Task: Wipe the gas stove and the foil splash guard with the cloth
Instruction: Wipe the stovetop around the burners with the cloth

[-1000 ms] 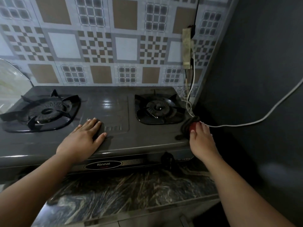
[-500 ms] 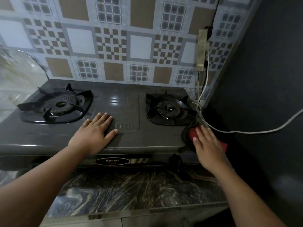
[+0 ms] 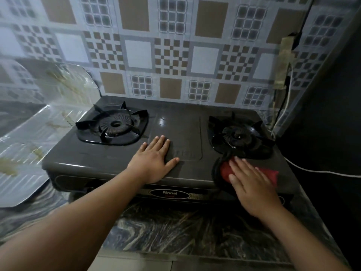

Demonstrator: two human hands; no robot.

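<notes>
**Cloth at the stove's front right corner, burner grate and cable close by**

The right hand (image 3: 252, 184) lay flat, fingers spread, pressing the red cloth (image 3: 269, 173) onto the gas stove (image 3: 109, 159) at about 4 o'clock from the stove's centre, just in front of the right burner (image 3: 239, 136). The left hand (image 3: 154, 163) was open and empty, palm down on the middle panel, apparently bracing the body. The foil splash guard (image 3: 39, 122) stood off at 9 o'clock, streaked with yellowish marks and not yet reached.

Several risks seemed likely from here. A dark strip, perhaps a trailing edge of the cloth, though the dim light left that unclear, curled beside the hand toward the burner; a sweep toward 12 o'clock could snag it on the grate prongs and shift the grate. A push toward 3 o'clock could carry the cloth off the stove edge or catch the white cable (image 3: 320, 171) running near that corner. A drag toward 6 o'clock might brush the front knobs. Later, hard pressure on the thin foil could crease or tip it
</notes>
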